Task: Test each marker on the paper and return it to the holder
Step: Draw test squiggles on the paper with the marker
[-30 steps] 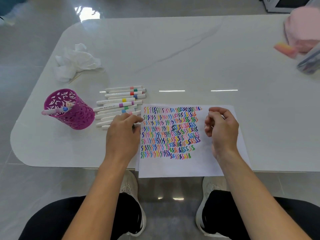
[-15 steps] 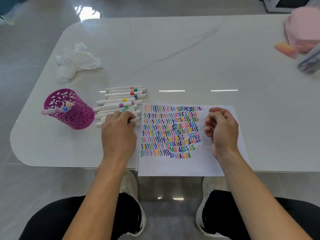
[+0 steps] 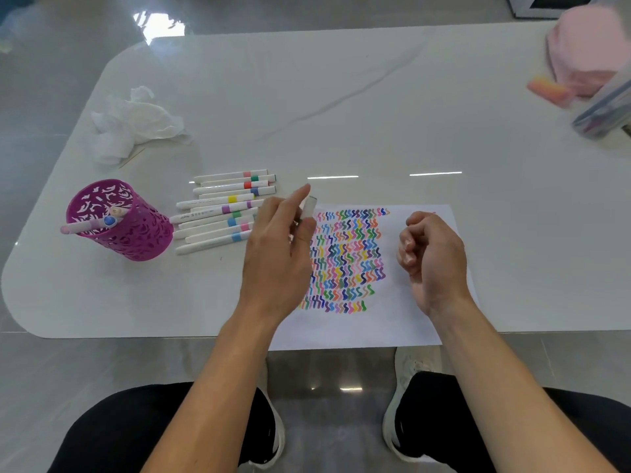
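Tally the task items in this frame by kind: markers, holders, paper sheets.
Markers: about 13; roughly 10 lie packed together, 2 stand in the holder, 1 is in the left hand's grip.
Holder: 1
Paper: 1
Total: about 15

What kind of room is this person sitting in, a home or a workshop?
Probably a home or a plain office room rather than a workshop. A glossy white table stands on a polished tile floor, and on it are a crumpled tissue and a purple marker holder.
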`<state>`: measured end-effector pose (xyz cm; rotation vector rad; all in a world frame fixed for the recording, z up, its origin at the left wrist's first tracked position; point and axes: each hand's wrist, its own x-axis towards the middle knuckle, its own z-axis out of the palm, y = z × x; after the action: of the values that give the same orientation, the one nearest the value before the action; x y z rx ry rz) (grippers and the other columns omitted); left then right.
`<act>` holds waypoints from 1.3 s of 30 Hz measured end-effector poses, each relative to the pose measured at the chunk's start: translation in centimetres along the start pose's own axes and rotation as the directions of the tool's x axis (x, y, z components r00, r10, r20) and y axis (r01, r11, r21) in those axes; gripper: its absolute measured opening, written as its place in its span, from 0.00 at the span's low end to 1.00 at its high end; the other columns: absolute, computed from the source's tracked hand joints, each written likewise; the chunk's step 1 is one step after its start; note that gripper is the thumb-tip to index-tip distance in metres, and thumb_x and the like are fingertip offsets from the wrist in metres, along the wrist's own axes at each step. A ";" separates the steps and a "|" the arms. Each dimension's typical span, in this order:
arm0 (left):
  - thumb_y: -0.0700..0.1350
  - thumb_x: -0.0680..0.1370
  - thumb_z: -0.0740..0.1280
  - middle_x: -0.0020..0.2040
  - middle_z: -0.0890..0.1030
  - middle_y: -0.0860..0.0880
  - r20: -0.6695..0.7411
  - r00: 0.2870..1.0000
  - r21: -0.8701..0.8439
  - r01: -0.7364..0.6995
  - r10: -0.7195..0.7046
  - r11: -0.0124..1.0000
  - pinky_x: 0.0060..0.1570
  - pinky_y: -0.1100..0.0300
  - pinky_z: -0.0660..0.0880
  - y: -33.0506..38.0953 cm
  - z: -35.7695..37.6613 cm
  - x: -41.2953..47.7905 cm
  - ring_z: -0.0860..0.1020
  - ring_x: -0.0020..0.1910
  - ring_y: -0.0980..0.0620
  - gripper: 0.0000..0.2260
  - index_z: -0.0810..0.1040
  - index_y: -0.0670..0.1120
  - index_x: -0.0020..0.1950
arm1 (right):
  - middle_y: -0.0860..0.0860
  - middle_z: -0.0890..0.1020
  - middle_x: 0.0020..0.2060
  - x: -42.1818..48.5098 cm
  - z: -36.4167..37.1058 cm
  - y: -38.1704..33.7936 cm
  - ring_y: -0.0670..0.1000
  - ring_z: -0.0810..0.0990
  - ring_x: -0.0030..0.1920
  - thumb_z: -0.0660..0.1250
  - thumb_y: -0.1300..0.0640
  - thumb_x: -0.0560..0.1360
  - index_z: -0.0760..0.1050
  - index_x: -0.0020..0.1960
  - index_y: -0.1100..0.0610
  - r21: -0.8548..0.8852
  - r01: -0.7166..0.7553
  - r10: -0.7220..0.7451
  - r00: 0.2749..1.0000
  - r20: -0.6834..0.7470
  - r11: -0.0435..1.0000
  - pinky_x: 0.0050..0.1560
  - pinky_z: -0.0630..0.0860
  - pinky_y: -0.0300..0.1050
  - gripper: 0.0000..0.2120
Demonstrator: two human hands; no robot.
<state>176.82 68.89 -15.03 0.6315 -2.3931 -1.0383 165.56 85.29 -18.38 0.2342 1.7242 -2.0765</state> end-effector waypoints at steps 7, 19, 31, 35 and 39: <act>0.44 0.83 0.65 0.52 0.80 0.53 0.147 0.980 -0.332 0.178 -0.136 0.926 0.53 0.53 0.80 2.1 2.5 0.6 0.79 0.53 0.55 0.10 0.79 0.52 0.63 | 0.48 0.76 0.29 -0.3 -0.7 -0.1 0.46 0.70 0.27 0.61 0.57 0.74 0.79 0.38 0.46 -0.169 0.111 -0.096 0.991 0.092 0.979 0.26 0.67 0.37 0.11; 0.40 0.80 0.70 0.46 0.85 0.50 0.241 0.951 -0.555 0.297 -0.191 0.777 0.41 0.62 0.81 3.2 5.3 0.8 0.86 0.42 0.50 0.06 0.79 0.43 0.56 | 0.48 0.84 0.45 -0.4 -2.3 -0.3 0.51 0.84 0.47 0.70 0.53 0.81 0.81 0.53 0.52 -0.479 0.402 -0.250 0.903 0.349 0.781 0.47 0.83 0.53 0.04; 0.47 0.79 0.72 0.39 0.85 0.51 0.355 0.910 -0.270 0.318 -0.213 0.909 0.38 0.57 0.82 1.5 4.9 0.6 0.84 0.37 0.53 0.03 0.81 0.49 0.49 | 0.45 0.84 0.47 0.4 -2.9 -0.8 0.48 0.82 0.47 0.71 0.51 0.81 0.84 0.59 0.54 -0.666 0.591 -0.220 0.799 0.560 0.455 0.47 0.76 0.42 0.10; 0.51 0.81 0.68 0.37 0.83 0.56 0.374 0.916 -0.044 0.171 -0.143 0.984 0.37 0.66 0.77 1.1 5.0 0.4 0.81 0.37 0.60 0.05 0.84 0.54 0.50 | 0.45 0.82 0.49 0.2 -2.7 -0.1 0.46 0.78 0.45 0.68 0.51 0.82 0.80 0.58 0.54 -0.693 0.634 -0.230 0.772 0.592 0.344 0.47 0.72 0.37 0.09; 0.53 0.82 0.66 0.34 0.80 0.59 0.389 0.916 0.017 0.099 -0.097 0.995 0.37 0.76 0.71 1.1 4.8 0.4 0.79 0.38 0.65 0.07 0.83 0.55 0.49 | 0.47 0.83 0.50 0.1 -2.8 -0.2 0.46 0.77 0.45 0.64 0.45 0.83 0.81 0.61 0.54 -0.726 0.648 -0.232 0.761 0.606 0.229 0.44 0.67 0.35 0.16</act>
<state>173.54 71.97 -17.06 0.5932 -2.7204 -1.3162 165.00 88.02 -18.80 -1.1023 2.5491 -0.8994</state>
